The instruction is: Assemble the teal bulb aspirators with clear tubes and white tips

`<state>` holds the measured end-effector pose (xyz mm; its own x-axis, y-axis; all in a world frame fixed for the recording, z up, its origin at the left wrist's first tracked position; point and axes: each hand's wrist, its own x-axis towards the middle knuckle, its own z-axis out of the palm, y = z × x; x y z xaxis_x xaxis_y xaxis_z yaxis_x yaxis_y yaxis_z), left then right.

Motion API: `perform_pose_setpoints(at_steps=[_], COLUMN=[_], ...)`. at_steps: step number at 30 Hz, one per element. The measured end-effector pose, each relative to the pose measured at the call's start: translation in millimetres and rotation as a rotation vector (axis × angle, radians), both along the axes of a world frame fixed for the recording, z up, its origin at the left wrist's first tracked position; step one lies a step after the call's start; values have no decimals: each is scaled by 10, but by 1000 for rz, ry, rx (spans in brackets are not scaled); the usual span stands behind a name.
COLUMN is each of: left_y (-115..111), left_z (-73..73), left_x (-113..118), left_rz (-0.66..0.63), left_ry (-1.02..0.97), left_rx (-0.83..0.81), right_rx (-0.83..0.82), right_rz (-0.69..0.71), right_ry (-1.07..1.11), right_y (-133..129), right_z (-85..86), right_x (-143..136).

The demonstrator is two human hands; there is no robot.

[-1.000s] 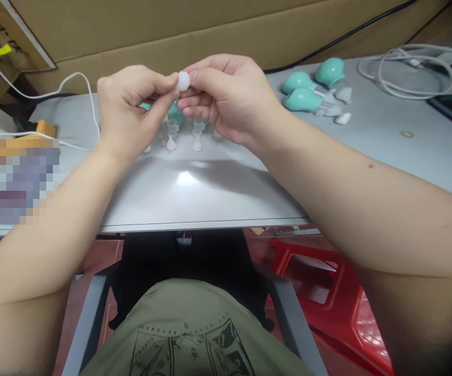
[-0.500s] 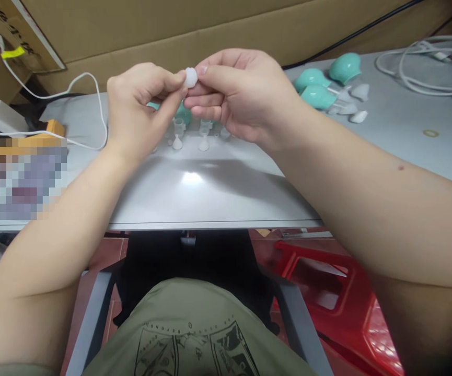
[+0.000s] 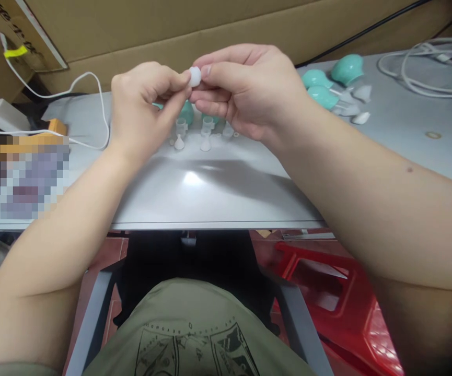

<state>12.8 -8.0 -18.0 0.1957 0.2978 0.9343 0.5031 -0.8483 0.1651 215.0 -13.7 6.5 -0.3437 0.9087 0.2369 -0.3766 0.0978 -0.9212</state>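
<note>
A small white round piece [image 3: 195, 77] is held above the table between the fingertips of both hands. My left hand [image 3: 149, 102] pinches its left side with thumb and forefinger. My right hand [image 3: 245, 86] grips its right side between thumb and fingers, the lower fingers curled beneath. Behind and below the hands, clear plastic fittings [image 3: 181, 126] and small white cone-shaped pieces [image 3: 205, 143] stand on the table, with teal parts [image 3: 187, 112] partly hidden behind them.
Teal rounded parts [image 3: 347, 69] and whitish pieces [image 3: 361, 118] lie at the back right, near a coiled cable [image 3: 402, 86]. A flat ring [image 3: 432, 134] lies at right. A white charger [image 3: 6, 116] and orange object [image 3: 56, 128] are at left. Cardboard [image 3: 131, 26] stands behind.
Both hands and the white piece have shifted slightly right in view; the table items show a similar small shift. Both hands still grip the piece.
</note>
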Motion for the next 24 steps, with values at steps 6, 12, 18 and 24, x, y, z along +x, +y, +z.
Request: perform_pose_setpoints(at_steps=[6, 12, 18, 24], left_y=[80, -12, -90, -163], left_z=[-56, 5, 44, 65], left_x=[-8, 24, 48, 53], left_rz=[23, 19, -37, -60], left_ry=[-16, 27, 8, 110], left_rx=[151, 170, 141, 46], right_rx=[-13, -98, -115, -63], right_rz=[66, 121, 185, 192], right_ry=[21, 41, -135, -280], right_y=[49, 37, 98, 121], right_z=[-12, 51, 154, 255], right_x=[42, 49, 207, 374])
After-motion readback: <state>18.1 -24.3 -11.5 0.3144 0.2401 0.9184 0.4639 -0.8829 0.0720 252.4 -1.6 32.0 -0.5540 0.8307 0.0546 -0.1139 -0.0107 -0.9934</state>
